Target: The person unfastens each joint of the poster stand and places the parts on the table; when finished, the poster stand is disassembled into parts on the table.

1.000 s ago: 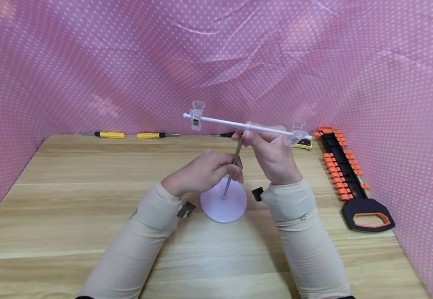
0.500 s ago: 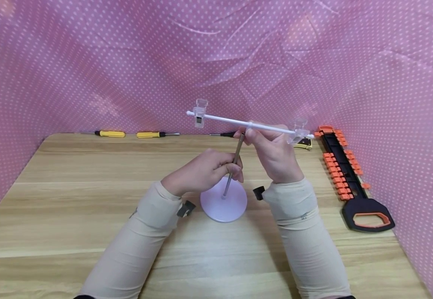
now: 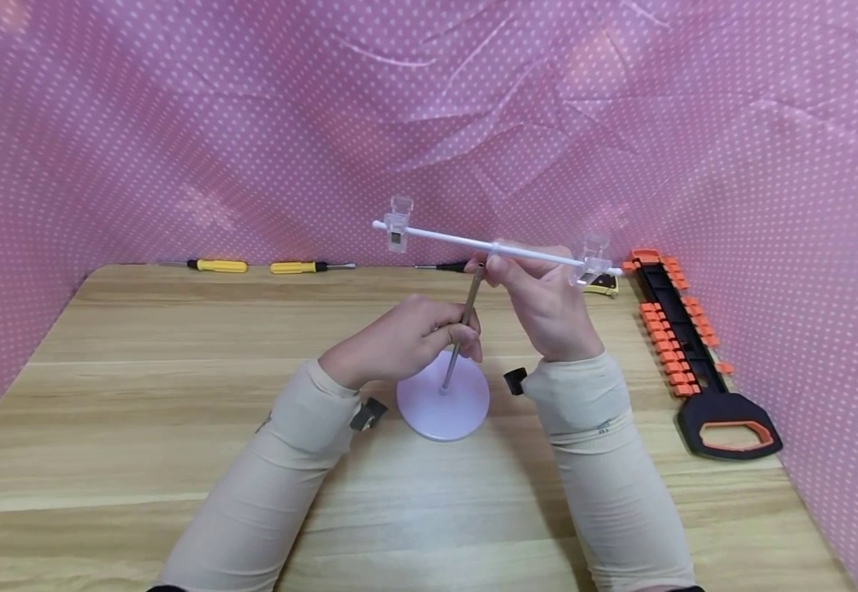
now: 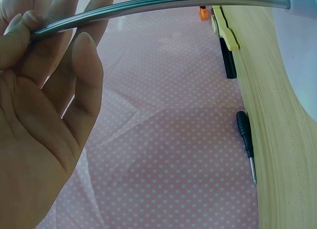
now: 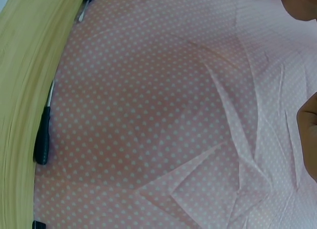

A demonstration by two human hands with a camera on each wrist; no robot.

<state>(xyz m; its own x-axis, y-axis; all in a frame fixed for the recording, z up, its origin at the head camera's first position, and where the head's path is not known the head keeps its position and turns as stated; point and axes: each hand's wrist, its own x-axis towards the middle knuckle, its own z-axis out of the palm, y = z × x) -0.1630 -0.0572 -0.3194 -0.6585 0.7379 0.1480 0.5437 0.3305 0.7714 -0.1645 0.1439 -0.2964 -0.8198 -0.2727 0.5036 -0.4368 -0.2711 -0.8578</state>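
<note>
A thin metal rod (image 3: pixel 467 306) rises, leaning slightly right, from a round white base (image 3: pixel 443 419) on the table. My left hand (image 3: pixel 417 333) pinches this rod partway up; the left wrist view shows thumb and fingers around the metal rod (image 4: pixel 163 5). My right hand (image 3: pixel 547 308) holds a white crossbar (image 3: pixel 451 240) at its middle, right at the rod's upper end. One clear plastic clip (image 3: pixel 397 226) sits near the crossbar's left end, another clear clip (image 3: pixel 590 261) near its right end. In the right wrist view only parts of the right hand (image 5: pixel 308 135) show at the edge.
Two yellow-handled screwdrivers (image 3: pixel 221 266) lie along the back edge. A black screwdriver (image 4: pixel 243 130) and a yellow-and-black tool (image 3: pixel 603 285) lie behind the right hand. A black holder with orange clips (image 3: pixel 684 329) lies at the right. Pink dotted cloth (image 3: pixel 429 107) surrounds the wooden table (image 3: pixel 140 427).
My right hand and the crossbar have shifted slightly to the right and up. The left hand, rod and base stay in place.
</note>
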